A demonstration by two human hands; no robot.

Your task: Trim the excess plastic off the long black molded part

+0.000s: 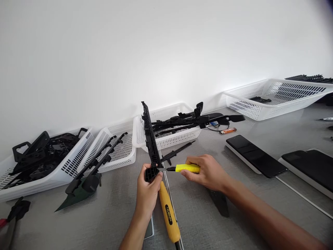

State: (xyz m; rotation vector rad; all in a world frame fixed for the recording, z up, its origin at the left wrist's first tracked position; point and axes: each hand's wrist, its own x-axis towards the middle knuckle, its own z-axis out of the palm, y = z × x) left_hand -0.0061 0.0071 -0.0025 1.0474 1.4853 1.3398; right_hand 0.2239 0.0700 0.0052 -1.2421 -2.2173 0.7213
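Observation:
My left hand (pixel 147 191) is closed around the lower end of a long black plastic part (pixel 150 139), which points up and away from me. In my right hand (pixel 205 172) is a utility knife with a bright yellow handle (pixel 187 168). Its blade (pixel 162 169) reaches the black part close to my left thumb; whether it touches the plastic is hard to tell. Below my hands lies a yellow-handled tool (pixel 169 213) with a dark label, its far end hidden behind my left hand. A black caliper (pixel 178 152) rests just beyond.
White baskets with black plastic parts (pixel 83 146) (pixel 171 143) stand along the wall. Another white basket (pixel 257 113) is at the back right. At right are a phone (pixel 256 154), a second black-topped device (pixel 309 170), a white cable (pixel 303 196) and an orange lighter (pixel 228 131).

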